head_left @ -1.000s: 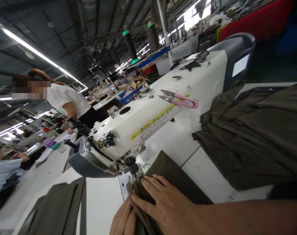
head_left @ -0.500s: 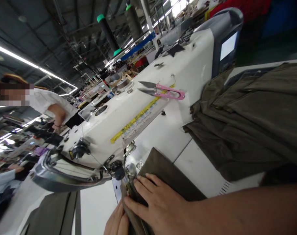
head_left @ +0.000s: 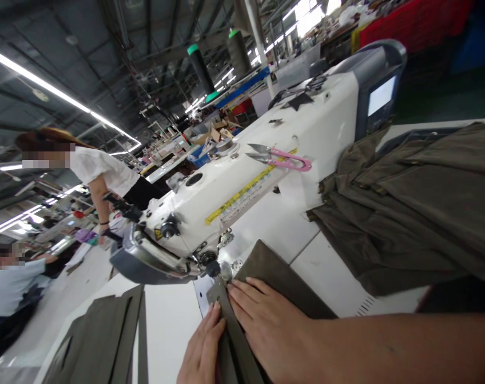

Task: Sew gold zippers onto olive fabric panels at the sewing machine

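Observation:
Dark olive fabric (head_left: 239, 341) lies folded under the needle area of a white sewing machine (head_left: 242, 186). My right hand (head_left: 268, 325) presses flat on this cloth, fingers stretched toward the presser foot, just right of the needle area. At the left edge of the cloth, my left hand (head_left: 204, 344) rests with its fingers extended on a narrow strip; part of it is cut off by the frame's bottom. A wider flap of the same cloth (head_left: 282, 282) spreads beyond my right hand. The needle itself is hard to make out.
Pink-handled thread snips (head_left: 280, 157) lie on the machine arm above a yellow measuring tape (head_left: 242, 196). Olive garment pieces (head_left: 418, 202) are heaped at right, and cut strips (head_left: 94, 341) are stacked at left. Two people (head_left: 110, 170) work across the left side.
The view has shifted, so the machine appears farther right. The fabric strip, raised between my hands before, now lies flatter, and my left fingers have come forward onto it.

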